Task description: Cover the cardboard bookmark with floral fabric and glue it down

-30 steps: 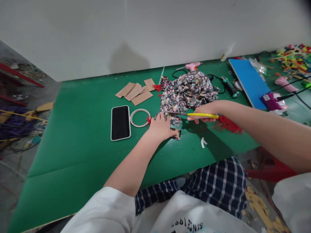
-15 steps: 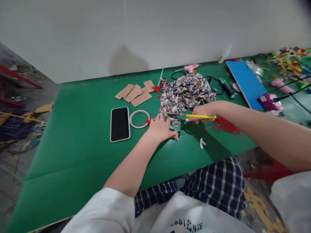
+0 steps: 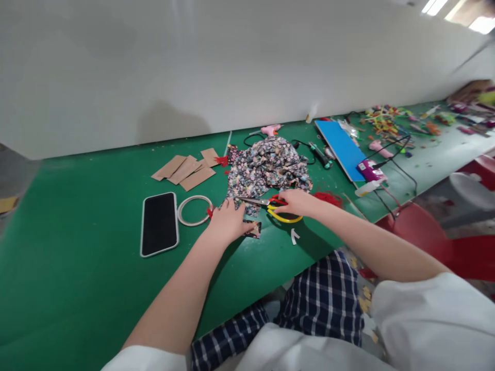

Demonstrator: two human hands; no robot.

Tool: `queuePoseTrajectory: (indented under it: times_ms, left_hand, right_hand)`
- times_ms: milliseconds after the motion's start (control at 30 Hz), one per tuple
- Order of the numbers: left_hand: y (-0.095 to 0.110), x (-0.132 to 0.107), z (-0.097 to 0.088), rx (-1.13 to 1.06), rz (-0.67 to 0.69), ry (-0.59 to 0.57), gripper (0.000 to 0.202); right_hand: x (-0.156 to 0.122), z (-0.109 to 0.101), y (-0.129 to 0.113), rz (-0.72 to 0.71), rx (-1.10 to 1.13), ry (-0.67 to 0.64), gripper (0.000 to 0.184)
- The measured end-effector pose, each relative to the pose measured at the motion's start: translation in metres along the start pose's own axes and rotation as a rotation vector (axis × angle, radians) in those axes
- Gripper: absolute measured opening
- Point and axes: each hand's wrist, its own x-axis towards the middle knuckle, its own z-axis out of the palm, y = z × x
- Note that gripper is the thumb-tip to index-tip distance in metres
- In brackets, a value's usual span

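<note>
My right hand (image 3: pixel 293 202) grips scissors (image 3: pixel 265 202) by the red handle, while the yellow handle hangs spread below it. The scissor blades point left, over the near edge of the gathered floral cloth (image 3: pixel 247 178), their tips close to my left fingers. My left hand (image 3: pixel 229 222) rests over the cloth's near corner with thumb and fingers apart. A small dark floral piece (image 3: pixel 253 229) pokes out beneath its thumb, and a bit of red tassel (image 3: pixel 210 212) shows at its left side. What lies under the palm is hidden.
Left of my hands are a roll of tape (image 3: pixel 194 225), a phone (image 3: pixel 159 224) and brown card pieces (image 3: pixel 197 178). Behind the cloth lies a pink glue gun (image 3: pixel 271 130). Rightward are red threads (image 3: pixel 328 199), a blue board (image 3: pixel 340 147) and a purple box with cords (image 3: pixel 369 171).
My right hand has turned the scissors, so both handle loops now show and the blades reach toward my left fingers. The view has swung right; my left hand stays on the cloth.
</note>
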Motion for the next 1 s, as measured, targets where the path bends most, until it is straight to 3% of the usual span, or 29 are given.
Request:
queuePoseTrajectory:
  times_ms: [133, 233, 267, 333, 367, 400, 467, 567, 733, 1000]
  left_hand:
    - [-0.001, 0.002, -0.001, 0.013, -0.007, -0.021, 0.074]
    - [-0.001, 0.002, -0.003, 0.015, -0.002, -0.036, 0.075]
    - [0.000, 0.002, -0.003, 0.012, -0.002, -0.040, 0.075]
    - [0.000, 0.001, -0.005, 0.006, -0.008, -0.047, 0.076]
    - [0.001, 0.001, -0.006, 0.002, -0.008, -0.052, 0.076]
    - [0.001, 0.001, -0.006, -0.001, -0.008, -0.056, 0.076]
    - [0.001, 0.000, -0.007, -0.004, -0.006, -0.059, 0.077]
    - [0.001, 0.000, -0.006, -0.006, -0.006, -0.052, 0.077]
    - [0.000, 0.001, -0.004, -0.003, -0.001, -0.037, 0.078]
    - [-0.001, 0.002, 0.000, 0.008, 0.010, -0.013, 0.077]
  right_hand:
    - [-0.020, 0.014, 0.005, 0.024, 0.070, 0.227, 0.035]
    - [-0.050, 0.015, 0.040, 0.167, 0.134, 0.447, 0.043]
    - [-0.061, 0.016, 0.059, 0.295, 0.156, 0.572, 0.048]
    - [-0.083, 0.019, 0.104, 0.768, 0.270, 1.065, 0.050]
    - [-0.091, 0.023, 0.126, 0.959, 0.300, 1.216, 0.051]
    - [-0.097, 0.027, 0.146, 1.026, 0.311, 1.238, 0.054]
    - [-0.100, 0.036, 0.176, 1.051, 0.342, 1.194, 0.059]
    - [-0.092, 0.047, 0.199, 1.028, 0.349, 1.068, 0.058]
    - [-0.073, 0.043, 0.215, 0.966, 0.274, 0.868, 0.041]
    - [-0.060, 0.021, 0.220, 0.615, 0.125, 0.502, 0.050]
